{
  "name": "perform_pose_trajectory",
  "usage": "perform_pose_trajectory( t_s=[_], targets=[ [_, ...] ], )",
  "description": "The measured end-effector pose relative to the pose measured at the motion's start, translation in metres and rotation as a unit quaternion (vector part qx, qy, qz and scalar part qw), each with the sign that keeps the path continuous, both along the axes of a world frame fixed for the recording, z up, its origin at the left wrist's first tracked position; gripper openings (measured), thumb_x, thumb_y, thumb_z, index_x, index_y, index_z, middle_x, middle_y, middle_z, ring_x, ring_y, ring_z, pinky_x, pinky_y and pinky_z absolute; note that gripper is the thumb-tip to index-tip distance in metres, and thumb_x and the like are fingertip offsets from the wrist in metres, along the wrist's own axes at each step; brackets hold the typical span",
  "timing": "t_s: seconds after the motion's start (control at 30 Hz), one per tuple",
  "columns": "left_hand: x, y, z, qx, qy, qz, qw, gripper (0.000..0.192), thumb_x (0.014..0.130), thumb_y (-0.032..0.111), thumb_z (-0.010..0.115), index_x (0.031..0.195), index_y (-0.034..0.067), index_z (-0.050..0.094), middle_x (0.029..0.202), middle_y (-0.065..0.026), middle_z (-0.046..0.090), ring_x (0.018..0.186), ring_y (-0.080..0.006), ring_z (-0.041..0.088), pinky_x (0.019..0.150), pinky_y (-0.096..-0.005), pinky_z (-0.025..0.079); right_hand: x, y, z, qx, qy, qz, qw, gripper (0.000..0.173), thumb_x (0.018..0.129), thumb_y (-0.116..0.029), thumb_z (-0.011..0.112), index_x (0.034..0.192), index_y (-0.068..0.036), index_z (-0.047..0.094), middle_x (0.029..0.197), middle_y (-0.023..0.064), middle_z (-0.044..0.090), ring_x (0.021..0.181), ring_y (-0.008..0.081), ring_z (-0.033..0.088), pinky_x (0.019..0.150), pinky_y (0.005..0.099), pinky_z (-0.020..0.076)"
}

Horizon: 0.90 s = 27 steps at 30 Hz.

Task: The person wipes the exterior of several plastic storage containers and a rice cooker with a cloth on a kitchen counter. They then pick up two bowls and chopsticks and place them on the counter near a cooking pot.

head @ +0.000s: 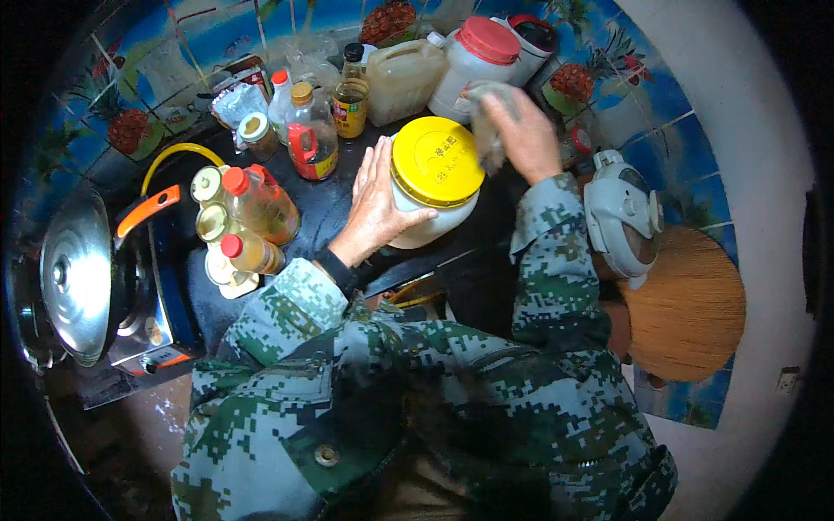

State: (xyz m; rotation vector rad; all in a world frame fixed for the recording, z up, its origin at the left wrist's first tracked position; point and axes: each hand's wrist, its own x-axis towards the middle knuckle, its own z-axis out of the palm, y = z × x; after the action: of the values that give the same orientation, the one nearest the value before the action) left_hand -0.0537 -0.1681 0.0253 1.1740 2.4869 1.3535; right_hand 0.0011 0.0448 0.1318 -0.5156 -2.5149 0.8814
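A white plastic jar [433,225] with a yellow screw lid [435,159] stands upright on the black countertop [326,215] before me. My left hand [384,198] rests against the jar's left side, its fingers up beside the lid and its thumb across the front. At the lid's right edge, my right hand [524,133] grips a greyish cloth [492,124], slightly blurred. Behind the cloth is a larger white plastic jar [453,78] with a red lid [488,40]. Whether the cloth touches either jar I cannot tell.
Sauce bottles [311,133] and a plastic jerrycan [405,78] line the back wall. Left are a condiment rack [228,277] with oil bottles and a gas stove [146,338] bearing a lidded pan [78,280]. At right are a grey-white lidded appliance [622,215] and a round wooden board [690,306].
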Motion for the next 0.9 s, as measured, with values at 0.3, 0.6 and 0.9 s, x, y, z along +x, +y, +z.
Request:
perform_pose_trajectory(
  t_s=[0.3,0.6,0.9],
  targets=[
    [-0.011,0.001,-0.017,0.034,0.027,-0.003,0.999,0.118,0.054,0.045,0.084,0.142,0.001,0.019,0.144,-0.0205,0.031,0.135,-0.0351,0.028,0.109,-0.0484,0.024,-0.01,-0.055,-0.064,0.274,-0.074,0.182,0.942,0.049,0.091,-0.036,0.049,0.136,-0.019,0.043,0.143,0.0114,0.037,0.134,0.0335,0.029,0.107,0.0552,0.0213],
    [-0.015,0.004,-0.017,0.025,0.04,-0.013,0.999,0.111,0.057,0.039,0.084,0.14,-0.003,0.023,0.142,-0.0243,0.033,0.133,-0.0358,0.031,0.11,-0.0418,0.026,0.089,-0.021,-0.025,0.093,0.015,0.325,0.941,0.028,0.085,-0.006,0.057,0.111,-0.015,0.065,0.12,0.009,0.06,0.116,0.0219,0.053,0.097,0.0381,0.0405],
    [-0.013,0.004,-0.01,0.004,0.032,-0.028,0.999,0.117,0.056,0.041,0.086,0.141,-0.006,0.018,0.141,-0.0268,0.033,0.132,-0.0373,0.033,0.109,-0.0405,0.028,0.033,-0.003,-0.06,-0.065,-0.025,0.068,0.995,0.039,0.093,-0.026,0.051,0.128,-0.009,0.053,0.129,0.0156,0.052,0.12,0.025,0.049,0.102,0.0353,0.0369]
  ],
)
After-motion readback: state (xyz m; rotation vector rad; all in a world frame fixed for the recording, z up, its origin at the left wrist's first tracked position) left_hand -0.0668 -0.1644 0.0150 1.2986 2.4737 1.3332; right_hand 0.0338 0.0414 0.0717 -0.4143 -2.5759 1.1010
